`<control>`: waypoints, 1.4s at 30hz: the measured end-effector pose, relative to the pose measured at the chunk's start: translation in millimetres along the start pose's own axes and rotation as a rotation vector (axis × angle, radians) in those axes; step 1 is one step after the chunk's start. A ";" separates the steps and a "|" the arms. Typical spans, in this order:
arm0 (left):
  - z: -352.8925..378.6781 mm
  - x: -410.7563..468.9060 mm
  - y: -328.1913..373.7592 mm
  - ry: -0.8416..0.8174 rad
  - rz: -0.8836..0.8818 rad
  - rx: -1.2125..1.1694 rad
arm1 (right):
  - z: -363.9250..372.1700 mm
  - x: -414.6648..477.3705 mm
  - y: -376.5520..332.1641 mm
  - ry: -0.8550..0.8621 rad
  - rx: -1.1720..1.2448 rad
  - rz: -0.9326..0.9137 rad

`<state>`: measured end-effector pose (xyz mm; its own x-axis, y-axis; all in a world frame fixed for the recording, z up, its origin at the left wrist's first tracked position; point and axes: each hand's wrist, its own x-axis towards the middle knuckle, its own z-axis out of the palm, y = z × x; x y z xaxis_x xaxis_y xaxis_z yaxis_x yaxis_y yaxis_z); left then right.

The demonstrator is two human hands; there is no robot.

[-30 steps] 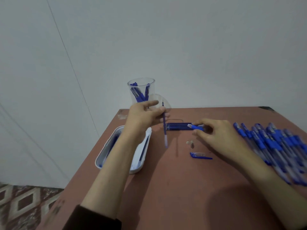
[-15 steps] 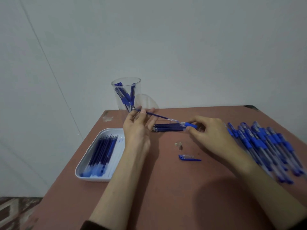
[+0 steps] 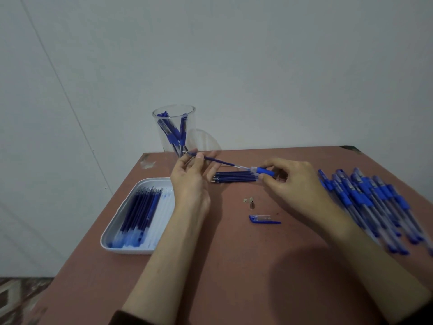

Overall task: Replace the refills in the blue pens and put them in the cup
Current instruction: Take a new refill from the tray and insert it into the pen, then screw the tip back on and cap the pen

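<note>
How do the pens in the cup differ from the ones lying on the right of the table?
The standing pens lean inside the cup, only a few. The lying pens rest flat on the table, side by side, many more. Both have blue grips and clear barrels.

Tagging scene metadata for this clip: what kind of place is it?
Likely a plain indoor room used as a makeshift hand-assembly bench, not a factory line: a reddish table by a bare pale wall, carrying a row of blue pens, a white tray of refills and a clear cup.

clear plastic cup, matt table
</note>
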<state>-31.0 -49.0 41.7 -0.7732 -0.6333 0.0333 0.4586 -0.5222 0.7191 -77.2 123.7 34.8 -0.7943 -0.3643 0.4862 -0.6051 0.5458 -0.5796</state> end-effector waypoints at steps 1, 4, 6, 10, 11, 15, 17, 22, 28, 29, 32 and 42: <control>-0.4 0.8 0.0 0.005 0.001 -0.008 | -0.4 0.2 0.1 0.005 -0.001 0.002; -0.8 0.9 -0.4 0.001 0.010 -0.013 | -0.4 0.0 -0.9 -0.001 -0.013 0.003; 0.3 -0.8 -1.9 -0.011 0.007 0.014 | 0.0 -0.5 -1.4 -0.004 -0.013 0.000; 0.0 -1.1 -2.7 -0.014 0.002 0.028 | -0.4 -0.5 -1.1 -0.005 0.007 -0.007; -0.2 -1.1 -2.7 -0.019 -0.002 0.028 | -0.3 -0.6 -1.2 -0.004 0.008 -0.012; 1.8 -5.7 -6.8 -0.082 -0.032 0.052 | 1.3 -2.4 -2.9 -0.019 0.020 -0.016; 3.0 -8.7 -10.4 -0.143 -0.047 0.101 | 1.7 -3.1 -3.9 -0.032 0.037 -0.018; 3.6 -14.0 -14.2 -0.305 -0.066 0.263 | 4.7 -0.8 -4.7 -0.042 0.142 0.004; 1.3 -19.7 -16.1 -0.438 -0.057 0.600 | -2.5 4.2 -8.3 -0.015 0.576 0.177; -2.1 -18.7 -20.0 -0.449 -0.053 0.697 | -4.4 5.1 -8.2 -0.006 0.638 0.215; -8.6 -16.1 -19.8 -0.545 0.034 1.117 | -8.7 6.1 -9.3 0.020 0.734 0.286; -13.4 -13.9 -18.3 -0.702 0.107 1.394 | -7.4 6.2 -10.0 0.002 0.742 0.294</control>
<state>-22.7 -38.3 18.7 -0.9888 -0.0411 0.1432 0.0776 0.6786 0.7304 -75.7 121.5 48.5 -0.9274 -0.2814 0.2465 -0.2496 -0.0256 -0.9680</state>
